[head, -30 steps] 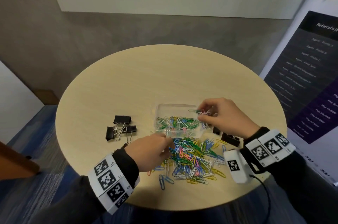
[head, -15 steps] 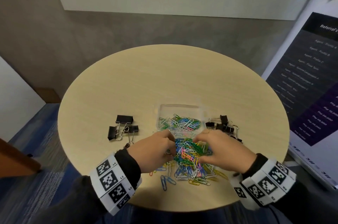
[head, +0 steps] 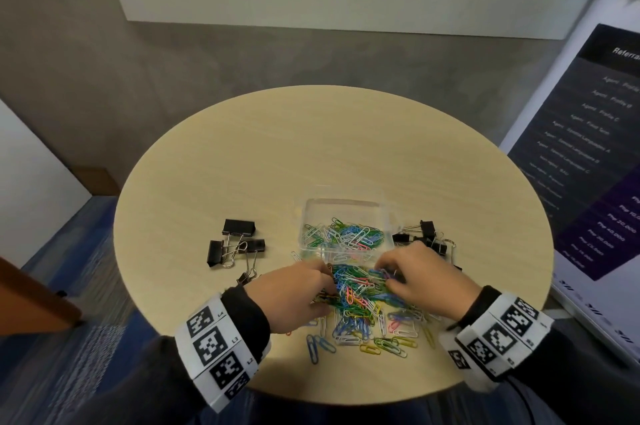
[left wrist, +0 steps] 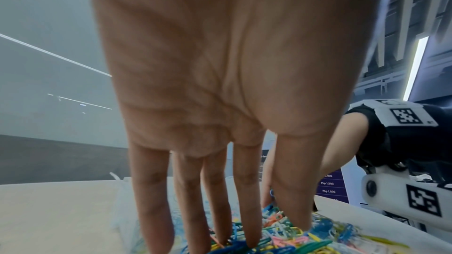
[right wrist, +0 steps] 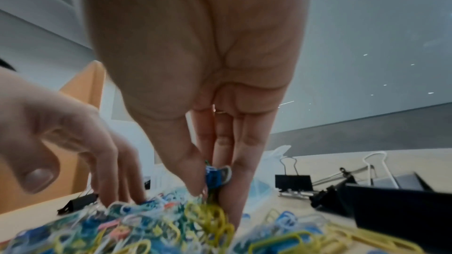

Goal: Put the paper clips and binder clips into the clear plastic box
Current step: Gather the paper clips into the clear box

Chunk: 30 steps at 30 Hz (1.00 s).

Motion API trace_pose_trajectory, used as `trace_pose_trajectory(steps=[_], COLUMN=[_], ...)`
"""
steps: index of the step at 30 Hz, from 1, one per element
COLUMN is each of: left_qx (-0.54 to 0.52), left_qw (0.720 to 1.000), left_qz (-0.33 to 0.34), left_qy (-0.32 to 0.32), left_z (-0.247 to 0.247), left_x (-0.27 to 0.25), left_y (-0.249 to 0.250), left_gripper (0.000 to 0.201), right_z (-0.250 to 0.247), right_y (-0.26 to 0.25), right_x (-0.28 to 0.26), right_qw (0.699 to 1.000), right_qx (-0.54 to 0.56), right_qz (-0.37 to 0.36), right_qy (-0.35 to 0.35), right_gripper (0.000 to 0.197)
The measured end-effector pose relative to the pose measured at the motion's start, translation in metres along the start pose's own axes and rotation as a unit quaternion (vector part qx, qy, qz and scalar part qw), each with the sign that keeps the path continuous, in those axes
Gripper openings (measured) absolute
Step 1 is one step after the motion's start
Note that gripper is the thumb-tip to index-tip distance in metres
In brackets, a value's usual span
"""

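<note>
A heap of coloured paper clips (head: pixel 360 296) lies on the round table in front of the clear plastic box (head: pixel 346 208), which holds several clips. My left hand (head: pixel 329 286) reaches into the heap's left side; its fingers (left wrist: pixel 247 210) point straight down with tips among the clips, and the thumb stands apart. My right hand (head: pixel 386 277) is at the heap's right side. Its thumb and fingers pinch a small bunch of blue clips (right wrist: pixel 216 177). Black binder clips lie in two groups, one left (head: pixel 235 244) and one right (head: pixel 429 239) of the box.
The round wooden table (head: pixel 311 147) has bare surface behind the box. Loose paper clips (head: pixel 384 343) are scattered toward the near edge. A dark printed banner (head: pixel 595 154) stands to the right of the table.
My right hand came back from above the box to the heap and now pinches clips there. My left hand stayed in the heap's left side.
</note>
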<state>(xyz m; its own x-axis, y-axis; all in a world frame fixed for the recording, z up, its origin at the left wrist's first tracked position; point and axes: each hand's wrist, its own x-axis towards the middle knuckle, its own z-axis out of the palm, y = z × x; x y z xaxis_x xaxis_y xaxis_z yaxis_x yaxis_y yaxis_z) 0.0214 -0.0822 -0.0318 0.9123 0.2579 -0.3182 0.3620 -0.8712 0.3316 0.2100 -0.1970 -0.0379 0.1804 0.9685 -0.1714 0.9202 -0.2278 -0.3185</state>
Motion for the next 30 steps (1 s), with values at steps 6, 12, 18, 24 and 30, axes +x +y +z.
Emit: trace_pose_trajectory(steps=[6, 12, 18, 24, 30], left_qx=[0.002, 0.000, 0.001, 0.007, 0.013], left_qw=[1.000, 1.000, 1.000, 1.000, 1.000], left_qz=[-0.003, -0.003, -0.002, 0.002, 0.007], left_qy=[-0.008, -0.007, -0.005, -0.004, -0.004], left_z=[-0.001, -0.001, -0.001, 0.000, 0.001], left_x=[0.000, -0.001, -0.002, 0.000, 0.000], left_y=[0.001, 0.002, 0.003, 0.002, 0.002], left_gripper=[0.042, 0.042, 0.042, 0.042, 0.043], right_z=[-0.018, -0.054, -0.058, -0.033, -0.003], right_y=[0.002, -0.007, -0.009, -0.006, -0.001], right_x=[0.002, 0.016, 0.020, -0.006, -0.015], right_qw=[0.999, 0.986, 0.985, 1.000, 0.992], right_qx=[0.041, 0.123, 0.089, 0.002, -0.076], right_qz=[-0.004, -0.021, -0.013, -0.008, 0.038], right_qy=[0.003, 0.112, 0.145, 0.007, -0.090], right_gripper=[0.009, 0.004, 0.031, 0.030, 0.044])
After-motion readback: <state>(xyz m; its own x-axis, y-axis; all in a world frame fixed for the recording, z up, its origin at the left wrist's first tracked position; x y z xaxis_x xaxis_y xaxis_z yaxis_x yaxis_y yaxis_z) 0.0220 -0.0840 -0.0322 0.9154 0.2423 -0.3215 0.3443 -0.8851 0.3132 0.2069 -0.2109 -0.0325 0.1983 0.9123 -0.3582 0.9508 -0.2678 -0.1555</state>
